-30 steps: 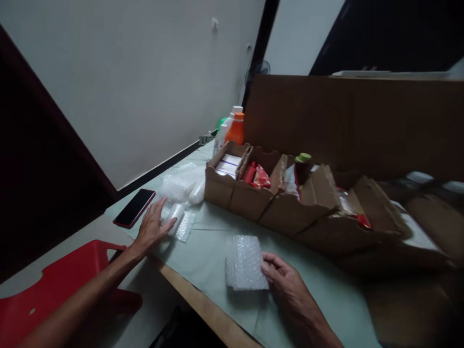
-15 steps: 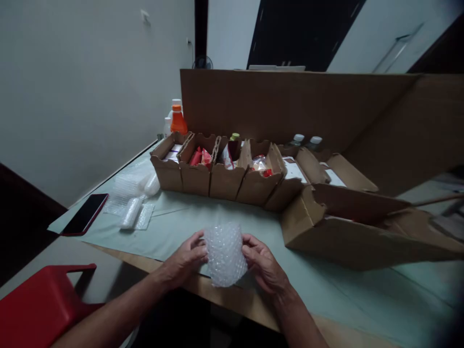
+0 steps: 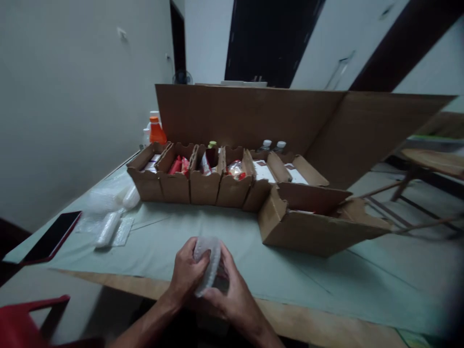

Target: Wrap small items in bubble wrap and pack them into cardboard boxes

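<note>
A piece of bubble wrap, bent into an open loop or pouch, is between my two hands at the table's front edge. My left hand grips its left side, with the thumb pressed into the opening. On the other side my right hand holds it, fingers behind and thumb at the lower end. Whether anything lies inside the wrap I cannot tell. Further left on the green cloth lie more bubble wrap pieces, some of them rolled.
A row of cardboard bins with packets stands behind my hands. A larger cardboard box sits at the right. A phone lies at the left edge. Behind rises a cardboard panel. A red stool stands lower left.
The bubble wrap was held flat facing me; now it is turned edge-on and bent open. My hands have come closer together, the left thumb now in its opening. The view has swung right.
</note>
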Demonstrator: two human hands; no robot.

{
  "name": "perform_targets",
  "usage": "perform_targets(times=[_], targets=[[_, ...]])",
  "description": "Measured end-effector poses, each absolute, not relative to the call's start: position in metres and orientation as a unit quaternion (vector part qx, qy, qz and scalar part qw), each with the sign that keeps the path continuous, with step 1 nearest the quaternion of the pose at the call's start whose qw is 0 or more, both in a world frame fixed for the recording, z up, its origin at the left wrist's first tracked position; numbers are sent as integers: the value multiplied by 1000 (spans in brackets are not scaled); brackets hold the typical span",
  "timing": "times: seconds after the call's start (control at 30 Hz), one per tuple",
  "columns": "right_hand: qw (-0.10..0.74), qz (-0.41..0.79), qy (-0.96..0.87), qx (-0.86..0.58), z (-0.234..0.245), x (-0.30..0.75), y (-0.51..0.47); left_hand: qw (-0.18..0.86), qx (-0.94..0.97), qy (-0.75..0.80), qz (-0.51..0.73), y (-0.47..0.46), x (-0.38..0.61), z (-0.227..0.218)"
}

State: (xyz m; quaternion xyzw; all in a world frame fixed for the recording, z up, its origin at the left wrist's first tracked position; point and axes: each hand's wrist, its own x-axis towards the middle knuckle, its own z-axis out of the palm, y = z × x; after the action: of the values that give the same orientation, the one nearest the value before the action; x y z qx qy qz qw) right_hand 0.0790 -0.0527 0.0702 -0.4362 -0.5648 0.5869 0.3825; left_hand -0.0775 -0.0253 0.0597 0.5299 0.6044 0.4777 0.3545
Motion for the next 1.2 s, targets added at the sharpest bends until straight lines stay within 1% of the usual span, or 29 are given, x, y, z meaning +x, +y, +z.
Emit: perform_targets(times=[0.07,0.17,0.23,0.3,0.4,0.57,0.63,0.67,0.77,0.83,0.93,1.0,1.07,1.13,1.2], targets=[[398,549,-548,-490,67,72,-52,384,527,585,482,-27,-75,60],[423,525,-532,-512,61,82,-44,487,483,543,485,-26,-86,64],[407,515,-554,-512,60,99,-40,575,421,513,478,-22,-100,65],[383,509,-575,-513,61,117,-40,643,359,493,464,-20,-112,63],[370,516,-585,-504,64,136,-42,674,302,492,461,-20,-125,59],[377,522,-579,-500,74,152,-38,669,298,493,469,-18,-134,69],[383,506,-580,-510,83,155,-31,641,330,506,474,-13,-132,76],[382,496,-586,-514,87,157,-28,610,362,522,474,-9,-131,77],[370,467,-607,-527,97,162,-15,470,487,589,442,1,-121,70],[361,448,-614,-541,94,166,-6,402,543,618,403,8,-117,58],[336,406,-619,-582,76,178,3,371,574,626,375,17,-119,41],[315,338,-626,-629,60,188,4,343,584,625,389,20,-125,37],[314,218,-642,-664,48,196,0,293,608,614,410,19,-130,40],[338,91,-662,-662,44,195,-7,242,655,584,414,13,-129,48],[358,23,-691,-628,46,180,-12,212,719,532,394,5,-120,56]])
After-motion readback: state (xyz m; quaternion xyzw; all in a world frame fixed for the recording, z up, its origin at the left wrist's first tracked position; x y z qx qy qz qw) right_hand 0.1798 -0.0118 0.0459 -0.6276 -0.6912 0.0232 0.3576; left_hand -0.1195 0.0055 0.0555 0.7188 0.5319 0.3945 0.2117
